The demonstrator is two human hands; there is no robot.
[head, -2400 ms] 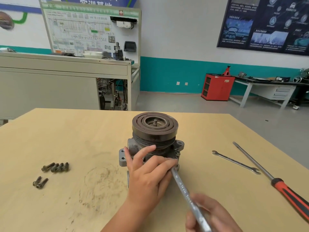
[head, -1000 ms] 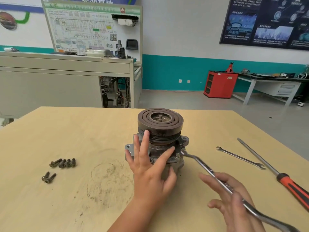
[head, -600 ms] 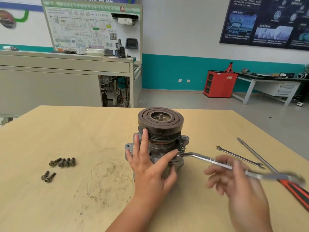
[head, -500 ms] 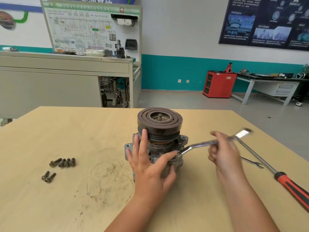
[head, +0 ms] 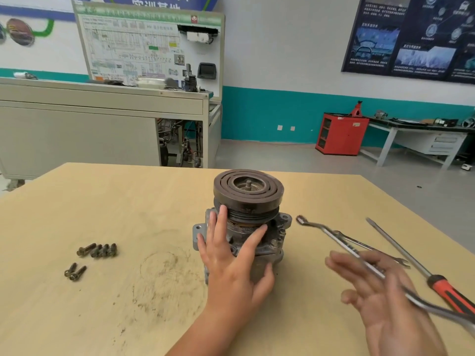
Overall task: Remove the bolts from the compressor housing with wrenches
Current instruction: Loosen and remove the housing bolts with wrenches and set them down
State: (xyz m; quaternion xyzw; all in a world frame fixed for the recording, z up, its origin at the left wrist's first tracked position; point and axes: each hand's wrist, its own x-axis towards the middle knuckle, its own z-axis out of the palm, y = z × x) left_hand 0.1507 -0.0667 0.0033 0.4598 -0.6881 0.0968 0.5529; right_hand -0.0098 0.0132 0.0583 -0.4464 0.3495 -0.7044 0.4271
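The compressor housing (head: 257, 253) stands upright mid-table (head: 102, 201), the left hand (head: 231, 265) pressed flat to its near side, fingers straight and spread. Just beside it the right hand (head: 380, 299) hovers palm-up, fingers splayed, a wrench (head: 334, 237) lying across them, its ring end clear of the housing.

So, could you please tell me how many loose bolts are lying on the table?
6 bolts: a row of four left of the compressor, and a pair just nearer the person. Others may be hidden behind the compressor.
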